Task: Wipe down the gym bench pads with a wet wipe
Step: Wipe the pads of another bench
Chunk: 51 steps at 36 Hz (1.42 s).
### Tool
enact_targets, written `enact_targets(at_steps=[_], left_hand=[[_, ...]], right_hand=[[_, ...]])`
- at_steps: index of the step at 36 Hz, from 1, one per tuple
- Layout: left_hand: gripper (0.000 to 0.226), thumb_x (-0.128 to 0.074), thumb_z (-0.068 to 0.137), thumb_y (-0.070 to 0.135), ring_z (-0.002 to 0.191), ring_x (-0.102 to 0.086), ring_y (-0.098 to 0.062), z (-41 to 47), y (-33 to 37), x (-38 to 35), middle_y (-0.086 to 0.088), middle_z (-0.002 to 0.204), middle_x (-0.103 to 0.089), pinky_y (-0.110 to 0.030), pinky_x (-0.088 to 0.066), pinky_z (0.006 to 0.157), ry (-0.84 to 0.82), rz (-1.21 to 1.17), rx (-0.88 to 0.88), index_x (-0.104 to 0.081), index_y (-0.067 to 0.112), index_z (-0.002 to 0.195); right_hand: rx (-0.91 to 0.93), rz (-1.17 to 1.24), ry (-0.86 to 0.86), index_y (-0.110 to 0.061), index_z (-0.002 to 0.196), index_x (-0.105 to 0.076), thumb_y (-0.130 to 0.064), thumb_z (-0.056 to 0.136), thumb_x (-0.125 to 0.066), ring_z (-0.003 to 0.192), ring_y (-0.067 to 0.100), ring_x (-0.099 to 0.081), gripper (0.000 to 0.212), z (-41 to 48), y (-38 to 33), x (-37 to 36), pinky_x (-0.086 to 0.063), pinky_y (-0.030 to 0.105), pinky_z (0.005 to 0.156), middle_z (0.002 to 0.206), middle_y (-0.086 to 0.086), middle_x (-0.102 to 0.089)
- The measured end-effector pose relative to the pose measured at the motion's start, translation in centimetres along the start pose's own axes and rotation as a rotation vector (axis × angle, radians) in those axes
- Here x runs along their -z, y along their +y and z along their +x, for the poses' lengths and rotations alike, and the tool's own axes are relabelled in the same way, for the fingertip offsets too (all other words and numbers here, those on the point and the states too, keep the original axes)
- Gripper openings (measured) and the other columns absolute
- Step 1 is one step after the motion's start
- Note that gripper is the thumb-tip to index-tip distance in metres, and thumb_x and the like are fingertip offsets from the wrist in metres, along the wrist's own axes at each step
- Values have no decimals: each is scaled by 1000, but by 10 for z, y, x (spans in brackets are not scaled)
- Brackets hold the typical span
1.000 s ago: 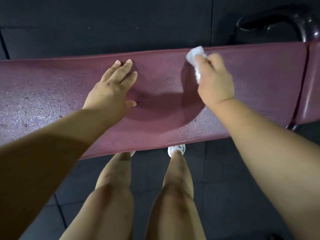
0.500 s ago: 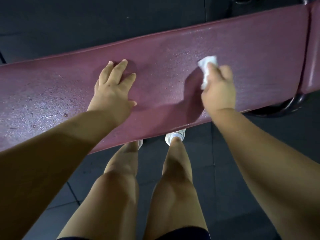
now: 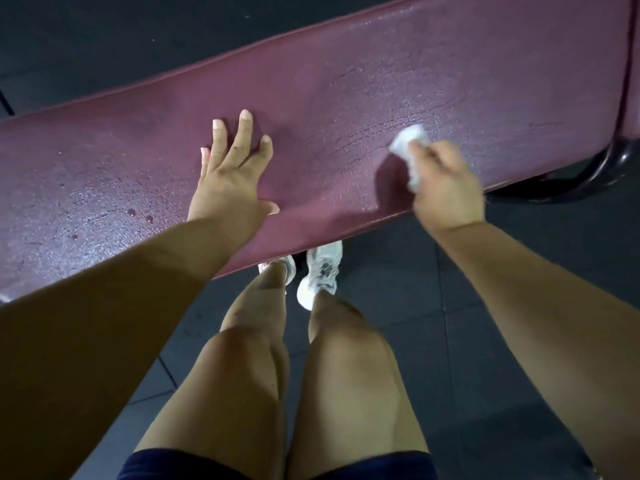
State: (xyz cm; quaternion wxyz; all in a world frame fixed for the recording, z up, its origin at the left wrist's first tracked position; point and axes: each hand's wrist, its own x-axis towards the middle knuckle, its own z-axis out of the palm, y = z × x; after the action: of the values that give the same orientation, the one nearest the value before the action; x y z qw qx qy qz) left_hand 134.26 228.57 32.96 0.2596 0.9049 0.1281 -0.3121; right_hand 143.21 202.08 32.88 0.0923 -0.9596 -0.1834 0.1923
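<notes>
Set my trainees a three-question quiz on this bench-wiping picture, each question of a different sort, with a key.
1. True or false: the left hand lies flat on the bench pad with its fingers spread.
2. What holds the wet wipe? A: the right hand. B: the left hand. C: nothing, it lies loose on the pad.
3. Fill in: the curved frame tube below the pad's right end is ___ in colour.
Key: 1 true; 2 A; 3 black.
</notes>
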Motion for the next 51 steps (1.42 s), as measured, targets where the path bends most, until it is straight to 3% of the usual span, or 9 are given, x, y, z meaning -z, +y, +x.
enact_targets(at_steps=[6,15,21,26,31,35,40,45,51], left_hand=[[86,-74,79,24,144,18,-24,1,1,-3,9,158,13,-40,6,116,33,-24,37,-23,24,148],[83,-72,81,27,145,9,-13,-12,9,-2,17,157,7,-37,-13,118,85,-56,120,-23,29,149],[66,-72,80,24,136,-20,-24,-49,-3,-5,6,148,-29,-37,-28,110,294,-132,257,-44,22,140],[69,-74,79,25,136,-21,-27,-77,-40,-14,9,151,-25,-42,-32,109,256,-121,378,-42,26,141],[70,-70,82,32,140,-14,-26,-81,-55,-20,13,154,-19,-44,-30,110,203,-41,314,-35,36,143],[70,-70,82,34,138,-17,-31,-79,-62,-23,12,154,-18,-46,-29,111,201,-7,287,-35,36,142],[71,-70,81,38,136,-21,-32,-80,-67,-19,10,154,-20,-45,-28,110,190,4,243,-35,35,143],[70,-68,81,39,132,-24,-29,-79,-76,-6,11,154,-21,-45,-28,109,118,34,190,-34,36,143],[67,-68,83,29,133,-22,-23,-76,-101,23,12,150,-26,-43,-30,109,114,12,129,-38,29,142]], right_hand=[[-640,223,283,-10,128,-55,-1,85,-44,89,20,-51,45,-1,-29,-18,-40,22,79,122,10,-46],[508,83,-86,-2,112,-66,10,57,-75,56,29,-55,57,-35,-53,-40,-35,25,43,89,16,-60],[16,175,99,-7,121,-58,10,74,-47,80,27,-49,51,-11,-7,-21,-49,37,69,104,11,-47],[-426,363,285,-12,131,-53,0,84,-47,96,26,-56,50,-24,-75,-48,-47,33,81,120,12,-47],[182,336,29,-5,113,-65,1,83,-44,72,18,-54,37,-65,-141,-80,-49,29,59,94,8,-57],[654,64,-237,-12,124,-59,-36,81,-6,87,24,-56,72,-53,-130,-67,-40,29,67,106,7,-58],[214,11,39,-13,124,-56,-9,87,-41,78,31,-49,40,-13,-88,-42,-37,35,63,108,12,-51],[-241,138,206,-10,122,-57,5,80,-45,84,30,-54,47,-16,-132,-58,-50,41,75,113,12,-47],[364,125,16,-4,113,-66,2,71,-42,58,27,-55,49,-56,-199,-93,-43,26,46,98,11,-58]])
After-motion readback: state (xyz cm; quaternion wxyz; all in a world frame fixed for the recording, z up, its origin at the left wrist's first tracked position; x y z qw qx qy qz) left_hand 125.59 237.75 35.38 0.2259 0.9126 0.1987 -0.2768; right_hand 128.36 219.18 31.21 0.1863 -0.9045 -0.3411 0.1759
